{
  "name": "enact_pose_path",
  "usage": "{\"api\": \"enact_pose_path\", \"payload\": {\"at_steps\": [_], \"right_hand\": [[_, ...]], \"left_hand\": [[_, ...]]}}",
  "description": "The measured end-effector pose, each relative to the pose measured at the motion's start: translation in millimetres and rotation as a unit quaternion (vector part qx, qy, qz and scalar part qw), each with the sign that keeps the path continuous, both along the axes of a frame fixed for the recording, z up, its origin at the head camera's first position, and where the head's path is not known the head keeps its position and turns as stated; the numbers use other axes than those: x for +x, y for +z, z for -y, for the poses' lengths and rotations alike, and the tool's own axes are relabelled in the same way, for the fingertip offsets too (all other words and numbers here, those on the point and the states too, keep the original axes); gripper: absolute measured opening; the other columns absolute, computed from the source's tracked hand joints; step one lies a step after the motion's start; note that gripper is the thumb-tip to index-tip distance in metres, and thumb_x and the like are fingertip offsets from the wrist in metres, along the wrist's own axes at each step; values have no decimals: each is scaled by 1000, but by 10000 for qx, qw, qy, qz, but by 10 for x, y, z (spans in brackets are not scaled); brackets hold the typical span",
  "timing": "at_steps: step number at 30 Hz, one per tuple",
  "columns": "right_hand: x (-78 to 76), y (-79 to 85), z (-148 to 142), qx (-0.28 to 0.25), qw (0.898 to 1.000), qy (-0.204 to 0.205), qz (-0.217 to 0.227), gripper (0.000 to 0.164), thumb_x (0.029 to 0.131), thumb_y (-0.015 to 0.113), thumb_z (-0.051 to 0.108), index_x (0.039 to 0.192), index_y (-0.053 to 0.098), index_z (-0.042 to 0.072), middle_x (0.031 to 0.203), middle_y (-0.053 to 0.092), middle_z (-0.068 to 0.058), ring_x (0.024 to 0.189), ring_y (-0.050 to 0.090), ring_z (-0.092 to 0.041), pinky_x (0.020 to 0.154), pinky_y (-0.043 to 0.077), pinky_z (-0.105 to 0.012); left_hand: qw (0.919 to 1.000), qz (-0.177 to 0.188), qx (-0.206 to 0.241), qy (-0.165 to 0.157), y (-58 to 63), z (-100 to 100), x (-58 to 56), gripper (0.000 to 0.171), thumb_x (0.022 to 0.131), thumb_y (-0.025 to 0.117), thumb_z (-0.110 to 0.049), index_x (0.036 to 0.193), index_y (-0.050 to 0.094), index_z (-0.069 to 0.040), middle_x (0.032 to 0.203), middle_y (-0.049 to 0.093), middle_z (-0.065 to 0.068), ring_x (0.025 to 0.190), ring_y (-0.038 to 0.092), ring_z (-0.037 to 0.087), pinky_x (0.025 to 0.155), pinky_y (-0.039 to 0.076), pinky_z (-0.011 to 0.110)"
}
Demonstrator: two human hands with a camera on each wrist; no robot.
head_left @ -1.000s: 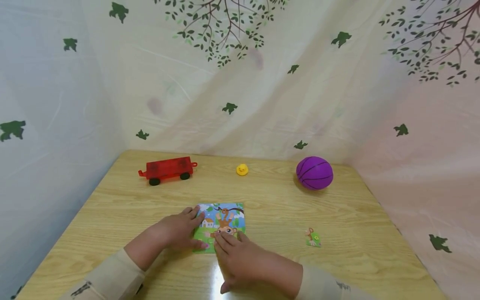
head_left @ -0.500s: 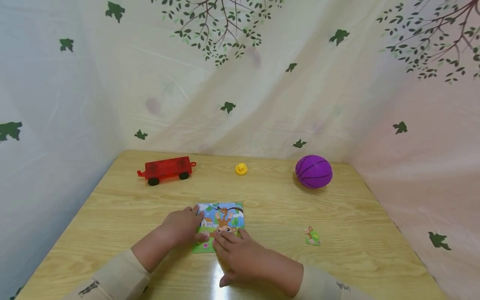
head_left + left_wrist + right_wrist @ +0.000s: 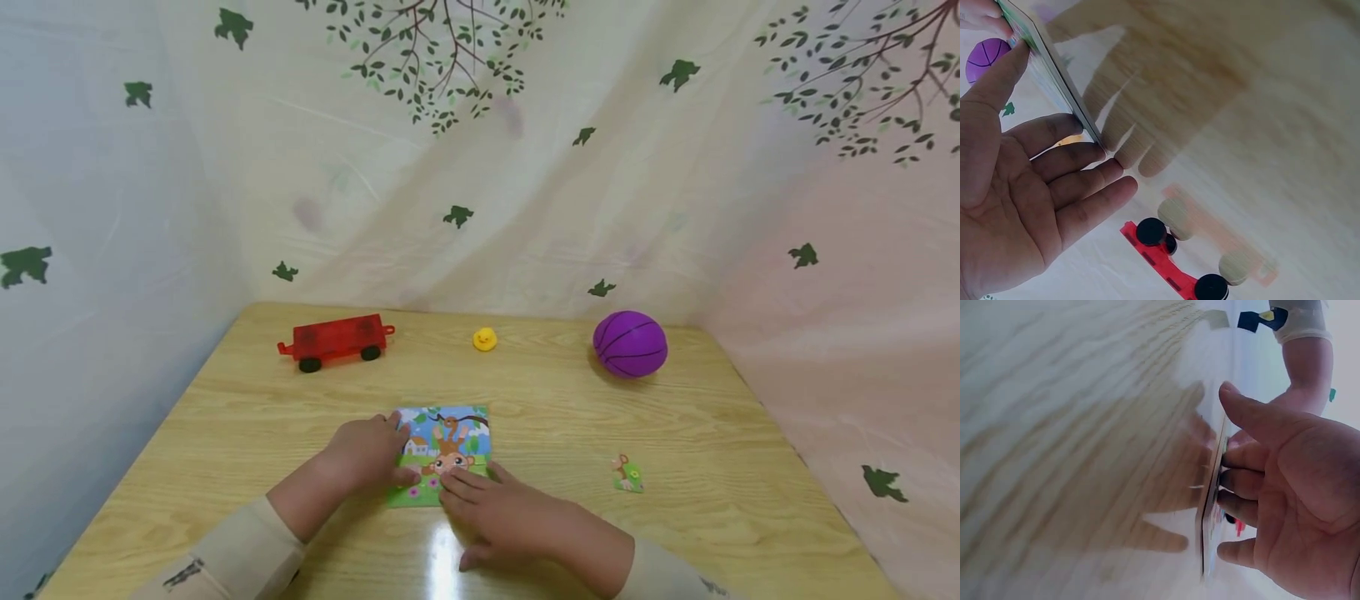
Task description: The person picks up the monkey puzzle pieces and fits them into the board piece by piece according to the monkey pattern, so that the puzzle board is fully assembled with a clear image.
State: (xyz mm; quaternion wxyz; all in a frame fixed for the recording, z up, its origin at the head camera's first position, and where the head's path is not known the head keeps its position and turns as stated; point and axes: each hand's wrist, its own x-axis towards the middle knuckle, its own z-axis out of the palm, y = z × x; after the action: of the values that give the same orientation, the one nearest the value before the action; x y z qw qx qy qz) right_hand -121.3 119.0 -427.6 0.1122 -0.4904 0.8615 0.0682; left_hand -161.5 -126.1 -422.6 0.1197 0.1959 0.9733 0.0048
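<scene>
A square jigsaw puzzle (image 3: 475,432) with a picture of a monkey hanging from a branch lies flat on the wooden table. My left hand (image 3: 367,454) rests along its left side, fingertips at the edge and thumb on the lower part of the picture. In the left wrist view the fingers of that hand (image 3: 1035,181) extend towards the board's edge. My right hand (image 3: 510,510) lays its extended fingers over the lower right of the puzzle, hiding that corner, with the thumb spread out over the table. A loose puzzle piece (image 3: 628,475) lies to the right.
Towards the back of the table (image 3: 540,400) stand a red toy wagon (image 3: 339,339) with black wheels, a small yellow rubber duck (image 3: 485,339) and a purple ball (image 3: 630,344). Behind them hangs a pale cloth (image 3: 360,225) printed with leaves and birds.
My right hand has slid a little to the right, uncovering more of the monkey's face and the grass. My left thumb has shifted up from the lower edge of the puzzle.
</scene>
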Motion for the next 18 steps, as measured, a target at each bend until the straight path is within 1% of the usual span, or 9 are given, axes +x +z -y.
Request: {"api": "enact_pose_path", "payload": {"at_steps": [5,7,9,10,12,13,15,18], "right_hand": [[19,65,-89,-205,9992,232,-239,72,96,47,59,151,38,14,159,31,-5,147,29,-22,113,33,-52],[10,74,-142,-396,9987,250,-189,70,97,48,56,150,40,12,157,36,-6,146,33,-23,113,34,-48],[-14,79,-222,-622,9980,120,-89,68,97,49,54,150,41,12,156,38,-7,145,35,-25,114,35,-45],[-33,84,-274,-737,9973,-29,-17,67,98,50,53,150,41,11,156,39,-8,144,35,-26,114,34,-44],[-81,109,-404,-955,9943,-458,101,66,98,52,50,150,41,11,155,40,-9,143,37,-28,115,33,-43],[-110,129,-477,-1024,9923,-690,92,65,97,54,49,149,42,11,154,41,-10,142,39,-29,114,34,-44],[-167,185,-634,-1104,9869,-1177,87,64,96,58,46,147,45,9,151,45,-12,138,43,-32,112,37,-47],[-247,265,-891,-1141,9760,-1849,141,64,93,66,39,143,49,4,146,49,-17,133,47,-37,108,40,-51]], "left_hand": [[10000,-77,-44,-28,3,-14,-6,80,84,67,-60,139,54,-4,147,49,19,128,52,39,88,53,54],[10000,-56,-40,-52,1,-15,-8,80,84,67,-60,140,53,-4,147,48,19,128,52,39,89,53,53],[10000,10,-23,-84,0,-16,-10,81,85,65,-61,141,52,-4,148,47,19,129,51,39,91,52,53],[9999,51,-3,-103,1,-15,-12,81,85,65,-61,141,52,-4,148,46,20,130,50,39,93,51,54],[9999,106,-10,-130,2,-6,-17,82,86,63,-63,142,51,-4,149,45,20,131,49,40,96,49,54],[9998,149,-14,-151,5,1,-21,85,85,62,-65,143,50,-4,150,44,21,132,47,40,97,48,54],[9996,246,-15,-166,13,12,-30,91,81,63,-69,144,49,-5,151,42,21,134,45,41,99,47,55],[9990,410,-30,-163,13,25,-45,104,73,65,-76,147,45,-6,153,38,21,137,42,41,102,44,55]]}}
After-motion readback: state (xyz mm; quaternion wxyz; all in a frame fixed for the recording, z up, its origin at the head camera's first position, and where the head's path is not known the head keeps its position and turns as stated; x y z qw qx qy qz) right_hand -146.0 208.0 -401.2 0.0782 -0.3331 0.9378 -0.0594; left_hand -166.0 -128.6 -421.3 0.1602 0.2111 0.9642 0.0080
